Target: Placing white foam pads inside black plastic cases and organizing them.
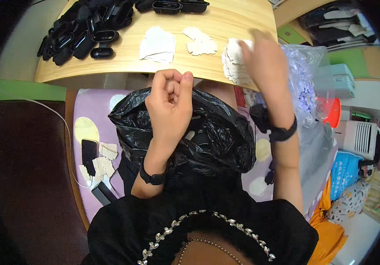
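My left hand (170, 99) is raised at the table's near edge, above an open black plastic bag (221, 137) on my lap. Its fingers are curled in and the thumb points up; whatever they may hold is hidden. Off to the right, my right hand (267, 62) hangs over a stack of off-white die-cut card pieces (234, 64). Motion blurs its fingers, so its grip is unclear. Left of that stack lie a few loose card pieces (200, 43) and another pile of white card pieces (158, 45).
Many black oval cases (84, 37) are heaped on the wooden table's (216, 17) left. A clear bag of purple pieces (304, 88) stands at right, near a red container (332, 114). Beside me on the purple dotted cloth lie a phone (89, 154) and torn card scraps (103, 168).
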Demonstrator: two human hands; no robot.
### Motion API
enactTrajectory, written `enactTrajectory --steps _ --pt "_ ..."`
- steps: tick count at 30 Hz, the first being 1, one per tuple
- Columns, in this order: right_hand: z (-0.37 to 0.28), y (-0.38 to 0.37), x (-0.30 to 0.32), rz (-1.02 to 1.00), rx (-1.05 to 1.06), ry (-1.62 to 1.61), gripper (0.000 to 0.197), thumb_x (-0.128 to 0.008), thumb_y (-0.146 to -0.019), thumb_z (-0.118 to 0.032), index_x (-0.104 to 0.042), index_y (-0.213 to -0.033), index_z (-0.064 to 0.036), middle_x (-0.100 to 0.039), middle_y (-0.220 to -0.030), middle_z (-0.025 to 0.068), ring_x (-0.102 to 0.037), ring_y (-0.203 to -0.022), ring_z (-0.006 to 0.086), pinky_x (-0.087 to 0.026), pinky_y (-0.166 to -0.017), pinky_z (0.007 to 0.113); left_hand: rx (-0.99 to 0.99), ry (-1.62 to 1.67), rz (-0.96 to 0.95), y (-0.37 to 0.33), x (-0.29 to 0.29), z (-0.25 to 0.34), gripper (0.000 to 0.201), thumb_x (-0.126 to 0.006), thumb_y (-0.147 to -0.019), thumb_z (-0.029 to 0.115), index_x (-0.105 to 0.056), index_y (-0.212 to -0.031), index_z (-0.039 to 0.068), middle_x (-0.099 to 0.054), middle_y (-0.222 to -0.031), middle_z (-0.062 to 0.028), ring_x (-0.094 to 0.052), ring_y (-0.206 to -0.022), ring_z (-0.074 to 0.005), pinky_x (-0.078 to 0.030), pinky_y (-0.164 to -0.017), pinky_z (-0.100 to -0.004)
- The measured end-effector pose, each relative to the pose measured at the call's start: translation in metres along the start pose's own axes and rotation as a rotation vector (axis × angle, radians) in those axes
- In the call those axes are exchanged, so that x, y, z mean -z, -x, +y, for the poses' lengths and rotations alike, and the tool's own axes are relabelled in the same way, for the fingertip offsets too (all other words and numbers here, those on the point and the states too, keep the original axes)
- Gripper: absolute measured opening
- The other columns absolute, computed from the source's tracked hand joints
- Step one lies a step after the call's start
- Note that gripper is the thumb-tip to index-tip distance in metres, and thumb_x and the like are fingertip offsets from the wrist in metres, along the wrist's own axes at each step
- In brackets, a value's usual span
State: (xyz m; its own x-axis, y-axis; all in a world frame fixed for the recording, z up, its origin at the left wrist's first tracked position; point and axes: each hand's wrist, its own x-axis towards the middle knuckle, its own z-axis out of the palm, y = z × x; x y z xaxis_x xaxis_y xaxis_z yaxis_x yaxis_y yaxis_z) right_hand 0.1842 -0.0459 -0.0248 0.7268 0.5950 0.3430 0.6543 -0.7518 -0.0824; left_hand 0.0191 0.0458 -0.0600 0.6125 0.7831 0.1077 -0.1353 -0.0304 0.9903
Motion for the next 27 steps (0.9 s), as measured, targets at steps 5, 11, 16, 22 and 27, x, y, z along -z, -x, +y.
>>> enactTrajectory --steps 5,11,16,22,27 --pt "-0.052 -0.011 -0.046 -0.101 0.23 -0.163 0.033 -0.061 -0.079 -0.032 -0.062 -0.087 0.0002 -0.059 -0.084 0.0186 -0.059 -0.077 0.0343 -0.049 -0.066 0.041 -0.001 -0.004 -0.016 0.001 -0.002 0.003 0.014 -0.059 -0.086 0.008 -0.049 -0.079 0.001 -0.038 -0.051 0.0072 -0.028 -0.047 0.0014 -0.02 -0.042 -0.0174" --pt "-0.058 0.026 -0.043 -0.109 0.401 -0.149 0.022 -0.062 -0.078 -0.023 -0.063 -0.085 -0.002 -0.056 -0.083 0.0145 -0.059 -0.075 0.0302 -0.049 -0.062 0.037 0.013 -0.003 0.033 -0.001 0.014 -0.003 0.014 -0.059 -0.086 0.009 -0.05 -0.079 0.001 -0.04 -0.053 0.0072 -0.03 -0.049 0.0016 -0.022 -0.043 -0.0169" --pt "-0.042 0.037 -0.034 -0.099 0.39 -0.264 0.017 -0.06 -0.077 -0.016 -0.062 -0.087 -0.0024 -0.058 -0.079 0.0143 -0.059 -0.074 0.0272 -0.049 -0.059 0.035 -0.045 -0.131 0.03 -0.011 0.006 -0.031 0.015 -0.059 -0.086 0.013 -0.052 -0.081 0.001 -0.047 -0.054 0.0028 -0.039 -0.046 -0.0044 -0.032 -0.042 -0.0207" --pt "-0.021 0.032 -0.013 0.173 0.248 -0.478 0.016 -0.056 -0.084 -0.015 -0.061 -0.091 -0.0016 -0.059 -0.073 0.0111 -0.058 -0.065 0.0229 -0.048 -0.056 0.031 -0.324 -0.721 -0.008 -0.025 -0.004 -0.041 0.018 -0.062 -0.081 0.018 -0.056 -0.084 0.002 -0.057 -0.072 -0.0044 -0.053 -0.064 -0.0188 -0.043 -0.058 -0.0297" --pt "-0.007 0.026 0.024 0.142 -0.019 -0.798 0.019 -0.051 -0.09 -0.017 -0.059 -0.097 -0.0023 -0.058 -0.071 0.0049 -0.055 -0.058 0.0149 -0.045 -0.05 0.026 -0.819 -1.016 -0.161 -0.029 -0.014 -0.051 0.02 -0.064 -0.074 0.018 -0.059 -0.088 0.003 -0.057 -0.096 -0.0072 -0.053 -0.086 -0.0242 -0.043 -0.073 -0.0336"
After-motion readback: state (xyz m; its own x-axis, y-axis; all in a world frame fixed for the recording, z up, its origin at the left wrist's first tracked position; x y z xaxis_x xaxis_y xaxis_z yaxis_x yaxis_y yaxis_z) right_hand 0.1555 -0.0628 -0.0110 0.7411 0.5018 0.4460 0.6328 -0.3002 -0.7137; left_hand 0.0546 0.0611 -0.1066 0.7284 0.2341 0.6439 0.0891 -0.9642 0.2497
